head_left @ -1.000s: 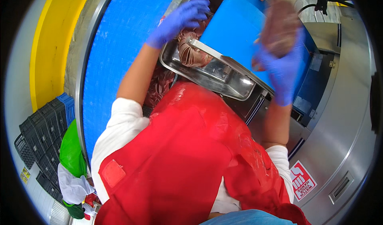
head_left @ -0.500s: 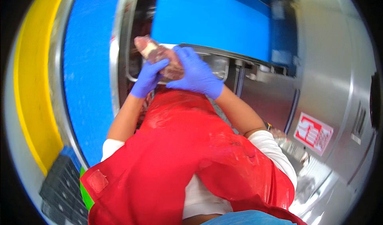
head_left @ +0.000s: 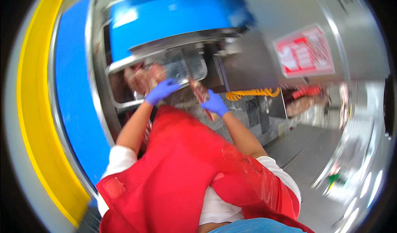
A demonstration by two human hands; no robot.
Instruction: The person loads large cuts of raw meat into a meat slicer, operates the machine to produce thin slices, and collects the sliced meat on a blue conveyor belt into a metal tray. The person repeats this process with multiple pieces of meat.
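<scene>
While your right hand (head_left: 216, 102) grips the long piece of meat (head_left: 199, 91) around its middle, fingers closed on it, your left hand (head_left: 162, 91) has its fingers extended and seems to hold nothing. That piece slants just outside the steel tray (head_left: 178, 69), its upper end by the near rim; blur hides whether they touch. More sliced meat (head_left: 140, 78) lies inside the tray, right beside your left hand; you can't tell whether the fingertips touch it.

Since only one gloved hand carries the piece, a slick surface could let it slide out, and below it lies the grey floor (head_left: 186, 105). If you swing it too low, its upper end could knock the rim and twist in your grip. Its lower end hangs near your red apron (head_left: 173, 158), so leaning forward could smear it.
</scene>
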